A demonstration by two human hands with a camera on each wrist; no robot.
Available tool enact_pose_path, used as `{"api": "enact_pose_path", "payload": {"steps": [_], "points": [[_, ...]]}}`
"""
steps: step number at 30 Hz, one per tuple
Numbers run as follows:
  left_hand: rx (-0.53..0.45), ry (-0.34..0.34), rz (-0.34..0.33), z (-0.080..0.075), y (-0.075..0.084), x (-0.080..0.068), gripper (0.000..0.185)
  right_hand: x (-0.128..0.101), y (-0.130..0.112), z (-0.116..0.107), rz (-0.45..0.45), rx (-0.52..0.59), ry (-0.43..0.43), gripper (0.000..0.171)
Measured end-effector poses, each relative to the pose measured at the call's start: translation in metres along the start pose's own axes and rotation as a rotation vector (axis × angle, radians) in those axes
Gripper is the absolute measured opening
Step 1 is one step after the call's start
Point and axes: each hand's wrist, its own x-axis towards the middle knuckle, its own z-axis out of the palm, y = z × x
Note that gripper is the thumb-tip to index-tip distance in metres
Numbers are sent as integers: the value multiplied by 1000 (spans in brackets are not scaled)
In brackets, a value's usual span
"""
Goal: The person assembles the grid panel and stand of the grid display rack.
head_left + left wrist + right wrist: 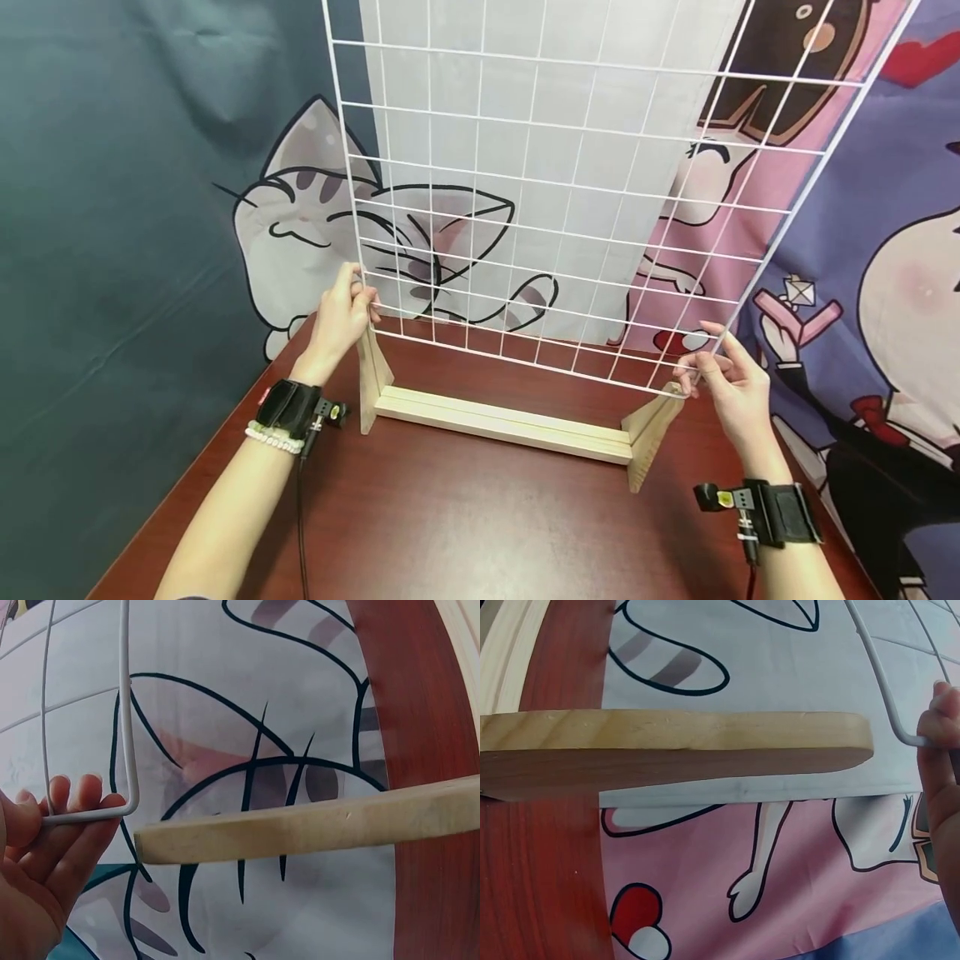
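Observation:
A white wire grid panel (525, 171) is held upright by its side wires, its lower edge above a light wooden stand (502, 421). My left hand (345, 312) pinches the left side wire near the bottom corner; in the left wrist view the thumb and fingers close round the white frame (129, 712). On the other side my right hand (731, 379) grips the right side wire low down. The stand's left upright (300, 829) and right upright (675, 739) rise just below the panel's bottom corners, joined by a grooved crossbar.
The stand sits on a reddish-brown table (450, 517). Behind it hangs a cartoon-printed cloth (442, 242) with cats and figures, and a dark teal cloth (135, 208) covers the left. Cables run down from both wrist cameras.

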Motion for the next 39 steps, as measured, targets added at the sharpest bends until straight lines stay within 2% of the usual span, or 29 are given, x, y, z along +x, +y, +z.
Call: {"api": "enact_pose_path", "payload": {"steps": [4, 11, 19, 26, 34, 39], "points": [[-17, -18, 4, -2, -2, 7, 20, 6, 5, -1, -11, 3, -20, 40], [-20, -9, -10, -9, -8, 7, 18, 15, 13, 3, -69, 105, -83, 40], [-31, 1, 5, -8, -9, 4, 16, 15, 15, 3, -84, 83, -76, 39], [-42, -8, -27, -8, -14, 2, 16, 18, 18, 1, -17, 28, -71, 39], [-44, 11, 3, -5, -18, 0, 16, 21, 19, -4, 42, -47, -104, 41], [-65, 7, -10, -1, -20, -2, 17, 19, 12, -6, 59, -74, -94, 41]]}}
